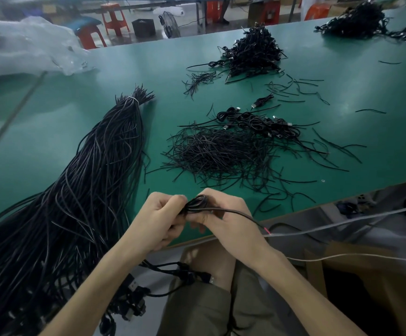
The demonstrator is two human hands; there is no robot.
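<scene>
A black cable coiled into a small loop [198, 202] sits between my two hands, just above the near edge of the green table [81, 132]. My left hand [158, 219] grips the coil from the left with curled fingers. My right hand [226, 217] holds it from the right, fingers wrapped around it. A loose tail of the cable [245, 215] runs off to the right, ending in a red tip [267, 231].
A thick tied bundle of long black cables [81, 190] lies at the left, hanging over the edge. Short black ties [221, 154] are heaped ahead, with coiled finished cables [265, 123] behind them. Further cable heaps [253, 52] sit at the back. A cardboard box [366, 287] stands at lower right.
</scene>
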